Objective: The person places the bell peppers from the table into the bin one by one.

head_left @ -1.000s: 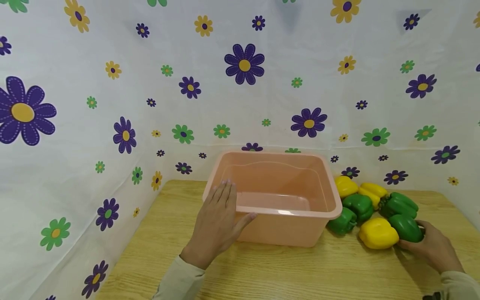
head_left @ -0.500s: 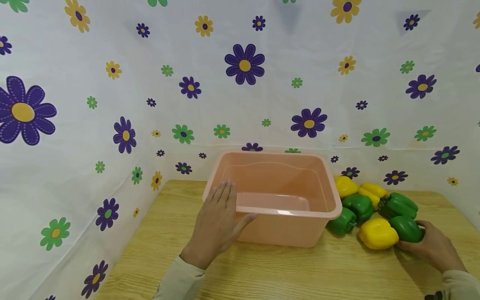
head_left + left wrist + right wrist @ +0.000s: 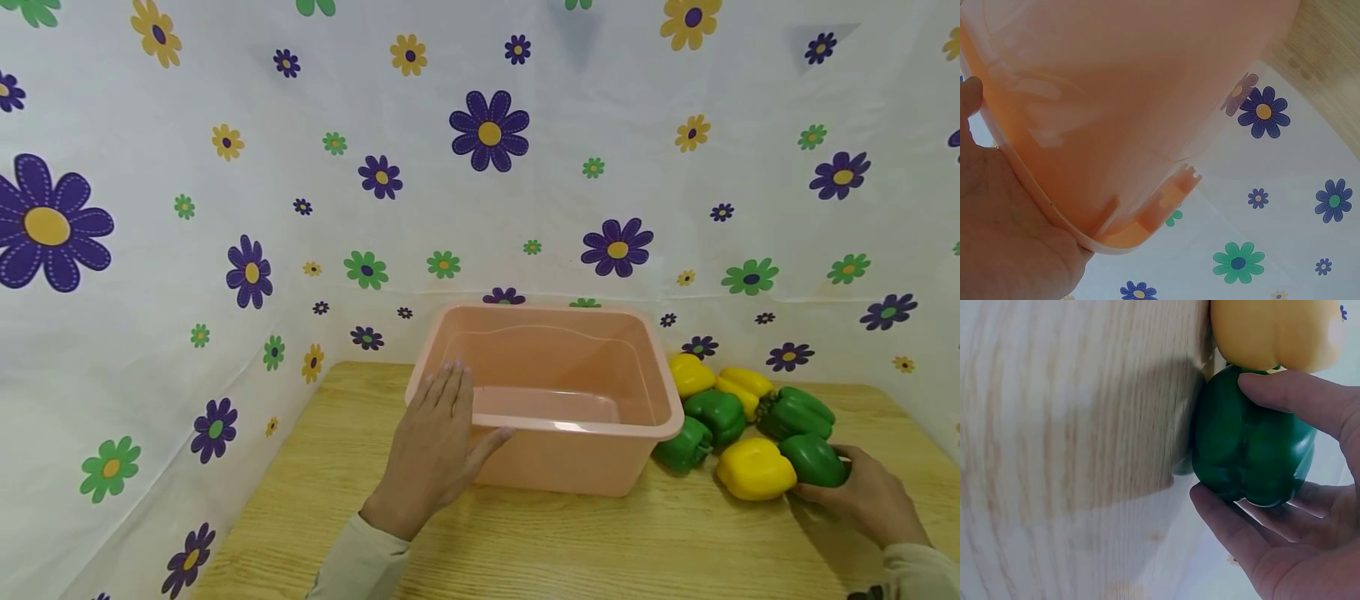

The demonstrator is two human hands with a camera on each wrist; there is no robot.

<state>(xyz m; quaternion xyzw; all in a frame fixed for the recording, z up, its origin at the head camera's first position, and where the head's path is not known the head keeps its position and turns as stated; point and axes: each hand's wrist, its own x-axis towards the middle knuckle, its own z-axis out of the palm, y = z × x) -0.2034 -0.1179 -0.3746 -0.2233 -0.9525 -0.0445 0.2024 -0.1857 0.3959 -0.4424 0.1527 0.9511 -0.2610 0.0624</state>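
A pink plastic bin (image 3: 562, 462) stands at mid-table, with nothing seen inside it. My left hand (image 3: 431, 454) rests with straight fingers over its front left corner, the thumb along the front rim; in the left wrist view the palm (image 3: 1016, 237) lies against the rim. At the right, my right hand (image 3: 870, 497) grips a green bell pepper (image 3: 813, 460) (image 3: 1247, 440) between thumb and fingers. The pepper sits low at the table, touching or very close to a yellow bell pepper (image 3: 756, 469) (image 3: 1279, 331).
Several more bell peppers cluster right of the bin: green ones (image 3: 684, 446) (image 3: 716, 415) (image 3: 798, 413) and yellow ones (image 3: 690, 375) (image 3: 745, 388). Wooden table (image 3: 570, 550) extends in front of the bin. A white flower-printed sheet (image 3: 540, 208) hangs behind and at the sides.
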